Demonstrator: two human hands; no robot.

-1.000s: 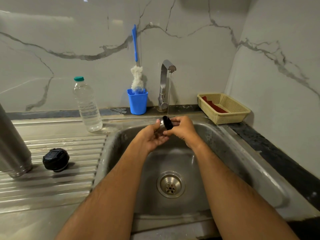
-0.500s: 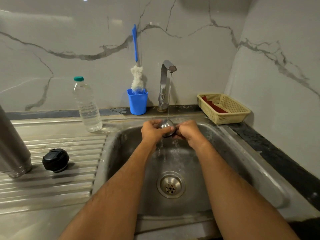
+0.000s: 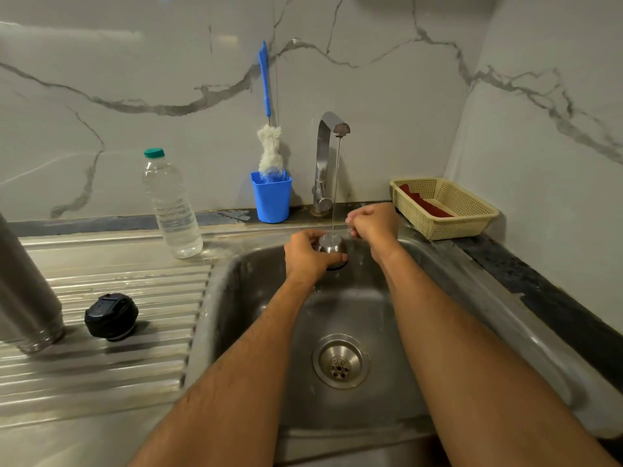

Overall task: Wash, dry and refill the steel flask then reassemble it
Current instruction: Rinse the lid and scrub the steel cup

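Steel runs across nearly everything here. At the far left the flask body stands on the ribbed drainboard, its black stopper just beside it. Behind them a clear water bottle stands on the table, then a blue cup holding a bottle brush. The tap sends a thin stream down onto the steel cap, which sits dome-up over the sink, well above the drain. The left hand grips that cap from its left side, fingers curled round it. The right hand hangs just beside the stream with its fingers loosely curled, holding nothing that I can make out. A cream basket with a red cloth sits at the far right.

The risk, as I judge it: a wet, rounded cap held by one hand alone could slip and drop into the basin (a dent or a clatter, and another rinse).

Half a second ago both hands were on the cap; since then the right hand has let go and lifted away toward the tap, while the left keeps its hold.
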